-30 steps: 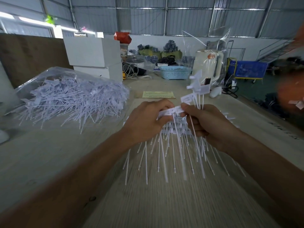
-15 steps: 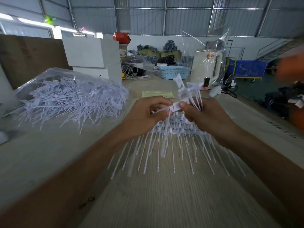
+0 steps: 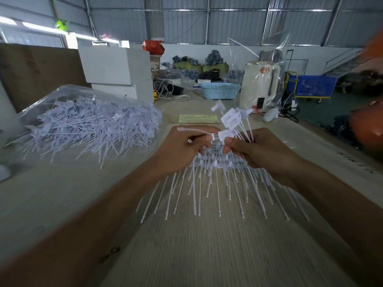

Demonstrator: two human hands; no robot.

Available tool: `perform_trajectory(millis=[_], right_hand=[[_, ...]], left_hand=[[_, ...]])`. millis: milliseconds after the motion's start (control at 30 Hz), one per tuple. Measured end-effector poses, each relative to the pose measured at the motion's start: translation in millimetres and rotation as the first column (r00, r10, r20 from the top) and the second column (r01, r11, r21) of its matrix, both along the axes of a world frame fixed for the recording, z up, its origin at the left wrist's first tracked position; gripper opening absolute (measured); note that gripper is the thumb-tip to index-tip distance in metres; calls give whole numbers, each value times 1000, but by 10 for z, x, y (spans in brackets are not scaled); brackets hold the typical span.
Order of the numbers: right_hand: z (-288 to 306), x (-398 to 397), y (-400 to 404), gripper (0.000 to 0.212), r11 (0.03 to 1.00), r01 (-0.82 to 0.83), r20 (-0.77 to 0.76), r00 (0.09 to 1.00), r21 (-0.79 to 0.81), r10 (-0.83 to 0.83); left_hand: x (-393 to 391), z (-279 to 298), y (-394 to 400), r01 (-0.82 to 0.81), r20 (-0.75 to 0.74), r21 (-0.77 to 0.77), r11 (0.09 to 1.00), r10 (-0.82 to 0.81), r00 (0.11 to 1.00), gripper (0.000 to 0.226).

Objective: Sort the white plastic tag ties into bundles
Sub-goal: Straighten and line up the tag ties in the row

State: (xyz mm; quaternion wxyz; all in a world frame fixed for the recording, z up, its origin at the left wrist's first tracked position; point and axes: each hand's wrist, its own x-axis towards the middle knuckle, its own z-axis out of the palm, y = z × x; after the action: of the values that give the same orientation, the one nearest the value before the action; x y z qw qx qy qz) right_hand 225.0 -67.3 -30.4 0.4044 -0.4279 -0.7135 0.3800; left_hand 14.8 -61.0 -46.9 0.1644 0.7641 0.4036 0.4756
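Both hands meet above the bench [image 3: 207, 255], working on one bunch of white tag ties [image 3: 217, 166] held between them. The left hand [image 3: 182, 150] has its fingers curled round the bunch from the left side, and a single tie [image 3: 196, 131] lies bent across its knuckles, its head pinched near the right thumb. The right hand [image 3: 261, 150] grips the bunch from the other side and also clamps a few more ties [image 3: 234, 121] that stick up and away from the person with their flat tags on top. The bunch is held with its flat tags packed together inside the grip and its thin tails fanning down toward the person, probably so the tags line up and the bent tie can serve as a band around them; whether it is already threaded cannot be told. To the left of the hands, well apart from them, the unsorted pile [image 3: 93, 127] of ties lies on an opened clear bag, within reach for the next handful. Beyond the hands lies a yellow paper slip [image 3: 199, 119], and farther off stand white boxes [image 3: 116, 67] and a blue basket [image 3: 220, 91].
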Motion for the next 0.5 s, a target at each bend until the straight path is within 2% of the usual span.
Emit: perform_trajectory(millis=[133,267,367,500], right_hand=[[-13,4,5,40,1000,1,-10,1000,3,-1],[-24,-1,14,43,1000,-12,-65,998,-22,11],[-33,1,14,42,997,-42,-120,992,-70,34],[-35,-18,25,33,997,-59,-175,983,-44,50]], left_hand=[[-19,18,-8,-28,-125,73,997,37,992,26],[-1,31,-10,-19,-155,21,1000,22,988,37],[11,27,-37,17,-143,-33,999,-22,989,42],[26,43,-73,62,-91,-41,997,-65,994,47]])
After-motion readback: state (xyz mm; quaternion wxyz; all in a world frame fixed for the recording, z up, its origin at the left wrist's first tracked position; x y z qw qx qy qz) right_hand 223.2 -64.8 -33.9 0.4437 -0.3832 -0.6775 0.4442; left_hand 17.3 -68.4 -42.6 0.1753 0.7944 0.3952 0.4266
